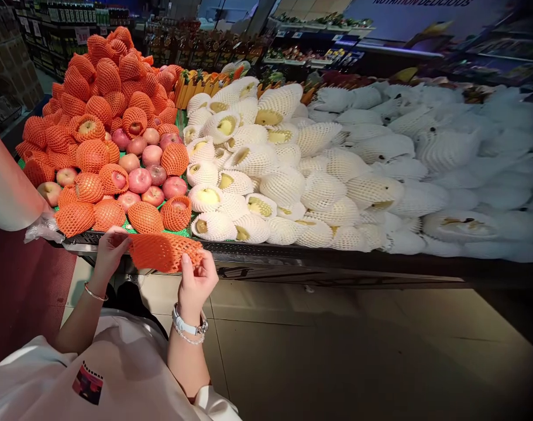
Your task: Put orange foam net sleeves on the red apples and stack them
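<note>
left hand: fingers curled around the left end of an orange foam net sleeve, thin bangle on the wrist
right hand: pinching the sleeve's right end between thumb and fingers, white watch and bead bracelet on the wrist
sleeve position: stretched flat between both hands, just in front of the display's front edge, above the tiled floor
display left: red apples, some bare, many wrapped in orange foam nets heaped high behind
display middle: yellow pears in white foam nets, touching the apple section
display right: more white-netted fruit, blurry
stand edge: dark metal rim
far left: another person's arm with a clear plastic bag at the corner of the stand
</note>
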